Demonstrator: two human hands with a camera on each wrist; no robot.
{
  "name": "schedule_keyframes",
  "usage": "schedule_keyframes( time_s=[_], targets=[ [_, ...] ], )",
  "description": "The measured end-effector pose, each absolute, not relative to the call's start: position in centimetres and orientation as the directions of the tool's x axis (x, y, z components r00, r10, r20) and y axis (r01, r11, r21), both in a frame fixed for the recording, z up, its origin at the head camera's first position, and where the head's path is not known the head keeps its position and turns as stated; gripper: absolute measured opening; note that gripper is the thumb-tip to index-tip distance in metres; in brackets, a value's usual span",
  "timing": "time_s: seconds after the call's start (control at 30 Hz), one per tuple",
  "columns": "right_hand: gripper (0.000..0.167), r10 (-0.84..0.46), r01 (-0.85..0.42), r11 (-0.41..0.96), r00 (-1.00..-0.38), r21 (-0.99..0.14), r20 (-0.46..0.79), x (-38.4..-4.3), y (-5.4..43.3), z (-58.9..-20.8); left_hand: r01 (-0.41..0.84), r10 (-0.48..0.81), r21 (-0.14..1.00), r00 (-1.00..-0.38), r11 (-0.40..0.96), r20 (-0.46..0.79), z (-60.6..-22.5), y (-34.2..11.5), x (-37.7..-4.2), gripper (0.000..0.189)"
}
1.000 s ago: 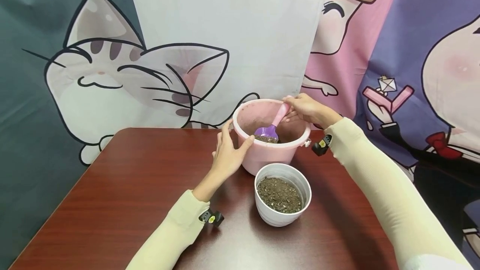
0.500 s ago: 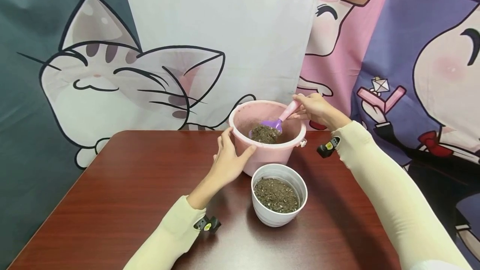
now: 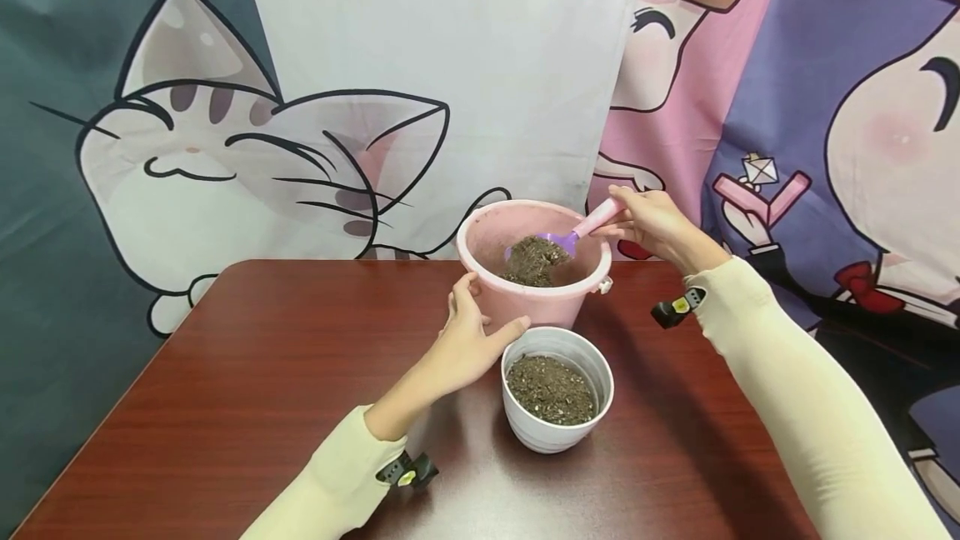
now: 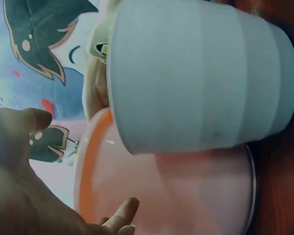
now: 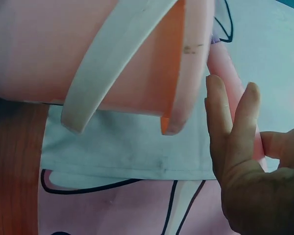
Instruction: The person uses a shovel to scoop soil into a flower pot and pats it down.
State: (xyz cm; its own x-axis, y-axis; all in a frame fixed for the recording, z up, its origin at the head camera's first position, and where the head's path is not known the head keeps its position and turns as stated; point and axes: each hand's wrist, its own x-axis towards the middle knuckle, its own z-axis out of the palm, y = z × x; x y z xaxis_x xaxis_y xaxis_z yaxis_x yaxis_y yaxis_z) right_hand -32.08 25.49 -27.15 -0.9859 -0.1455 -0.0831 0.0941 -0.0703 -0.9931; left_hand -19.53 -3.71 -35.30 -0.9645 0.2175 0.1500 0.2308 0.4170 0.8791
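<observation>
My right hand [image 3: 652,225] grips the pink handle of a small trowel [image 3: 597,217]. Its purple blade carries a heap of dark soil [image 3: 536,260] over the mouth of the pink bucket [image 3: 525,303]. In the right wrist view, fingers and thumb close on the handle [image 5: 224,73]; the blade is mostly hidden behind the bucket's rim. My left hand [image 3: 468,342] is spread beside the bucket's near left side, thumb close to the rim of a white pot [image 3: 546,433]; I cannot tell whether it touches either. Inside the pot lies soil [image 3: 553,390].
Both containers stand on a reddish-brown wooden table [image 3: 300,373], the pot in front of the bucket. A white carrying strap [image 5: 103,73] hangs at the bucket's side. Right behind the table hangs a cartoon-printed cloth [image 3: 450,40].
The trowel has come up out of the bucket's depth, its blade now heaped with soil, and my right hand has shifted right. My left hand has slid from the bucket's rim down toward the pot.
</observation>
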Motion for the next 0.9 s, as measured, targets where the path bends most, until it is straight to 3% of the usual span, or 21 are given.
schedule_keyframes(
  time_s=[0.17, 0.5, 0.7, 0.9],
  targets=[
    [0.044, -0.128, 0.069, -0.09, -0.99, -0.994, -0.057, -30.8, 26.3, -26.7, 0.245, 0.316, 0.86, -0.943, 0.448, 0.104, -35.2, -3.8, -18.4, 0.093],
    [0.03, -0.057, 0.101, -0.1, -0.994, -0.99, -0.096, -27.0, 27.4, -25.4, 0.356, 0.535, 0.683, -0.843, 0.637, -0.059, -36.8, -3.7, -17.4, 0.118],
    [0.032, -0.127, 0.077, -0.069, -0.99, -0.995, -0.068, -24.6, 27.9, -25.2, 0.418, 0.572, 0.628, -0.819, 0.657, -0.054, -36.8, -3.8, -17.5, 0.114],
    [0.031, -0.102, 0.081, 0.009, -0.991, -0.997, -0.082, -22.3, 28.2, -26.0, 0.435, 0.582, 0.613, -0.812, 0.66, -0.05, -36.6, -3.8, -17.5, 0.112]
  ],
)
